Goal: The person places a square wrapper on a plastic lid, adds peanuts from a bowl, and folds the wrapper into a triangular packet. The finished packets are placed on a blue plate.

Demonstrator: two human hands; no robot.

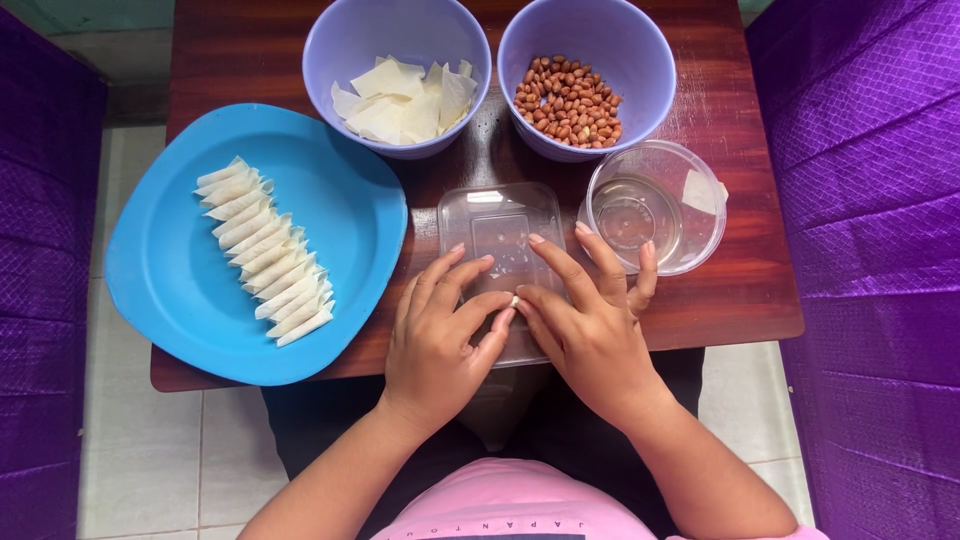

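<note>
We see both hands resting palm-down at the near edge of the table, fingers pointing away from us and thumbs turned inward. The left hand (440, 335) and the right hand (585, 320) meet at the thumb and forefinger tips, which pinch a small white wrapper piece (515, 300) between them; most of it is hidden under the fingers. The hands work over a clear rectangular plastic lid (497, 240) lying flat on the dark wooden table (740, 290). The right hand's outer fingers touch the rim of a clear round container (655, 205) holding a little water. Left of the hands sits a blue plate (330, 200) with a row of folded white wrappers (265, 255). Farther back stand two lilac bowls, one with flat wrapper sheets (400, 100), one with peanuts (568, 100). Purple quilted upholstery (870, 250) flanks the table on both sides, over a pale tiled floor (130, 460).
</note>
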